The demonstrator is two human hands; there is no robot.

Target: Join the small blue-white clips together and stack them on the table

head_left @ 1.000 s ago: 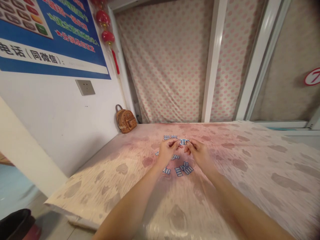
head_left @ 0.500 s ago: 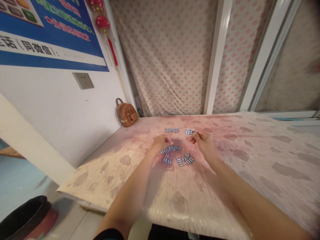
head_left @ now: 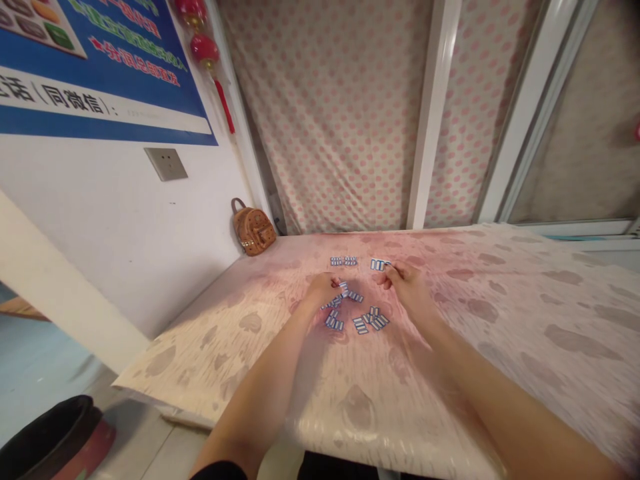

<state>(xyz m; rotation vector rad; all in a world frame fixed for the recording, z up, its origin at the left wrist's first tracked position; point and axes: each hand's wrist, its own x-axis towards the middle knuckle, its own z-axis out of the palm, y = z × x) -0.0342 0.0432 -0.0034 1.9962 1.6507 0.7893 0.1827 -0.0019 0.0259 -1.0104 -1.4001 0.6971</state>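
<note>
**Small tiles, crowded pile**

Risk of scattering: loose tiles (head_left: 367,320) heaped toward the surface's (head_left: 500,333) far edge, easily knocked by a forearm. Left hand (head_left: 323,291) curled, fingertips pinched on one tile (head_left: 344,288) above the pile. Right hand (head_left: 407,287) loosely curled, fingertips touching the short row (head_left: 379,264), apart from the left.

Soft, even indoor light; glare on the glossy table cover (head_left: 350,427); blur and wide-angle bending at the edges.
</note>
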